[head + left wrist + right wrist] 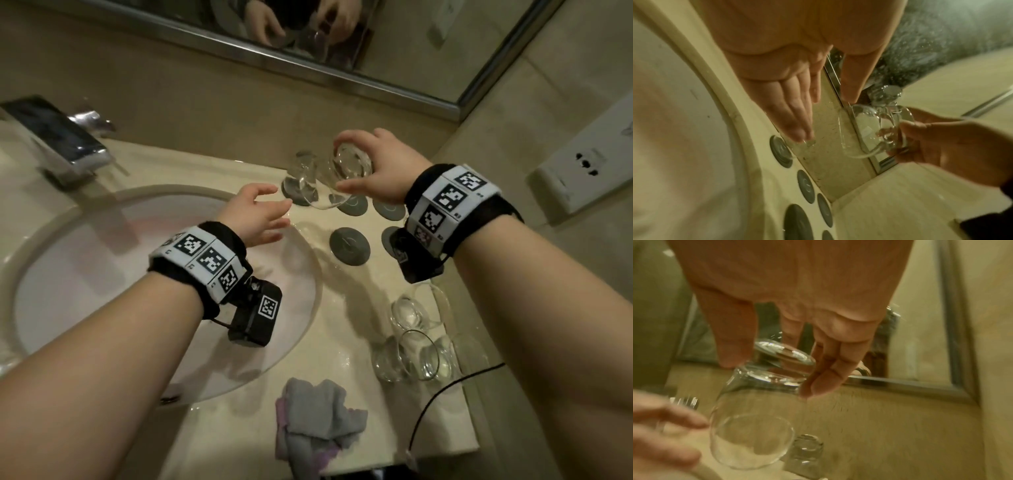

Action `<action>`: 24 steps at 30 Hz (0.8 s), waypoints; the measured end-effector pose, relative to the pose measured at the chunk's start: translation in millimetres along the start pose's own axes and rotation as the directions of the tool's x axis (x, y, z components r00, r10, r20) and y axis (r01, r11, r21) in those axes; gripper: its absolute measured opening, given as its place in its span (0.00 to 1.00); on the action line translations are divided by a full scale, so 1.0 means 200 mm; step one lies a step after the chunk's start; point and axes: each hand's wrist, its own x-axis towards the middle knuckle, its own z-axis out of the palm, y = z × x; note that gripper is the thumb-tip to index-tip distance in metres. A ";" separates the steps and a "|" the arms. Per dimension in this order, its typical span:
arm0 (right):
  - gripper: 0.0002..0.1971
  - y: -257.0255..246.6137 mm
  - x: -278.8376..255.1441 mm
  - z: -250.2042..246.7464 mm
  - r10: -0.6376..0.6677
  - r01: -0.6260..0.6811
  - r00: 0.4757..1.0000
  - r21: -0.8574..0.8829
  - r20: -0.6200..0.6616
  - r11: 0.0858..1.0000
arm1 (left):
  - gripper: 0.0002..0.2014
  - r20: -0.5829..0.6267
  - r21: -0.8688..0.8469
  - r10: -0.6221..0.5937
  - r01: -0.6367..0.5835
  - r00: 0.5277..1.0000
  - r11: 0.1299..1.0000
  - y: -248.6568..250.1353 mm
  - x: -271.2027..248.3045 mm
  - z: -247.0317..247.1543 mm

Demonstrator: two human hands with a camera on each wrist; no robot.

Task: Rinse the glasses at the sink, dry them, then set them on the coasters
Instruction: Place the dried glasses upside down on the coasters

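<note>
My right hand [346, 164] grips a clear stemless glass [325, 195] by its base. The glass is tilted, mouth down and to the left, above the grey round coasters [349, 241]. In the right wrist view my thumb and fingers [818, 382] curl round the base of the glass [756, 418]. My left hand [270, 209] is held open with relaxed fingers just left of the glass's mouth and holds nothing. I cannot tell whether it touches the rim. A second glass [305, 168] stands upside down on the back-left coaster.
Two more glasses [416, 342] lie near the counter's front right edge beside a black cable [442, 394]. A grey and purple cloth [318, 418] is crumpled at the front. The white sink basin [85, 246] and chrome faucet [61, 137] are at the left. A mirror [342, 41] is behind.
</note>
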 end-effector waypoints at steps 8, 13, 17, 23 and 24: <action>0.33 0.07 0.19 0.00 0.037 -0.035 0.998 -0.065 0.042 0.997 | 0.03 -0.015 0.227 0.104 -0.098 0.994 0.969 -0.02 0.09 -0.03; 0.33 0.21 0.36 0.02 0.181 -0.178 0.983 -0.126 0.016 0.976 | 0.02 0.005 0.357 0.145 -0.137 0.989 0.924 -0.01 0.17 0.00; 0.34 0.32 0.49 0.07 0.284 -0.273 0.957 -0.155 0.056 0.950 | 0.04 0.004 0.448 0.172 -0.155 0.985 0.880 0.02 0.26 0.04; 0.35 0.43 0.64 0.20 0.349 -0.312 0.925 -0.223 0.150 0.924 | 0.02 0.007 0.484 0.137 -0.123 0.991 0.866 -0.02 0.35 0.09; 0.35 0.45 0.65 0.22 0.354 -0.312 0.922 -0.239 0.158 0.919 | 0.03 0.012 0.488 0.132 -0.121 0.991 0.864 -0.03 0.36 0.09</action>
